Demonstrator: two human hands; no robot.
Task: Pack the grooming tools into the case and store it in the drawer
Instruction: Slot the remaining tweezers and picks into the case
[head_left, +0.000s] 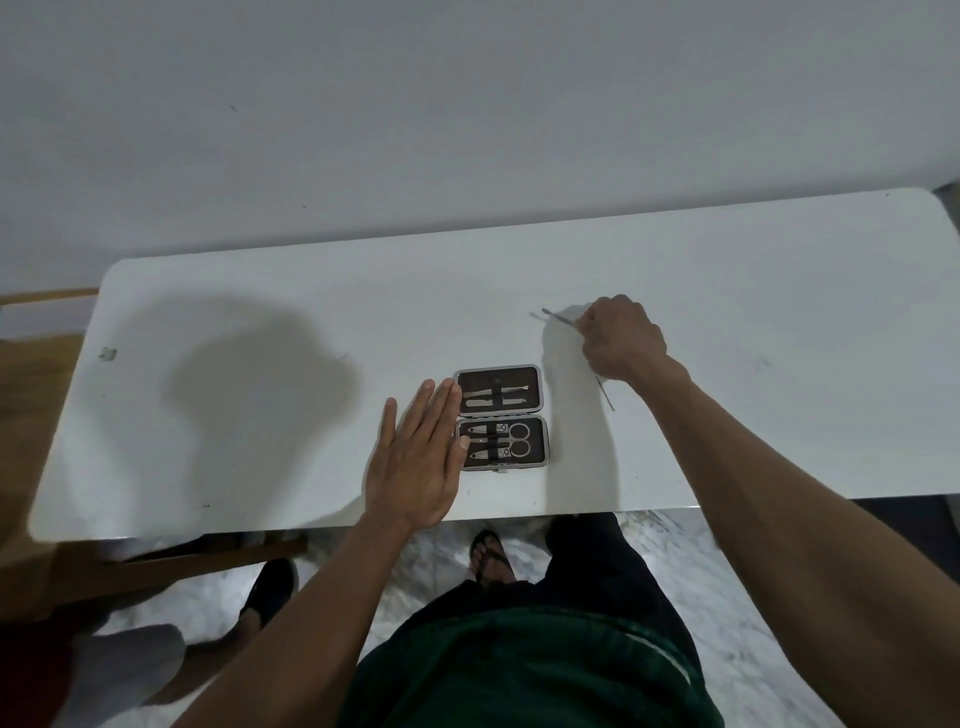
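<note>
Two halves of the small case (501, 417) lie open flat on the white desk (260, 312), near its front edge and about in the middle. The far half holds two slim metal tools under a dark strap. The near half holds small scissors (519, 440) on its right side and two nail clippers (485, 441) beside them. The inside of the case is dark and its rim is grey.

The left hand (415, 462) lies flat just left of the case, palm down, with the fingers (441, 410) straight and pressed together; their tips touch the left edge of the case. The right hand (621, 338) is on the desk to the right and a little behind the case, apart from it. Its fingers are curled closed around a thin metal tool (558, 318), and the tip of this tool points out to the left from the fist. A second thin metal tool (605, 393) lies on the desk just under the right wrist.

Below the front edge of the desk are a marbled floor, dark clothing and a foot in a sandal (488, 558)
</note>
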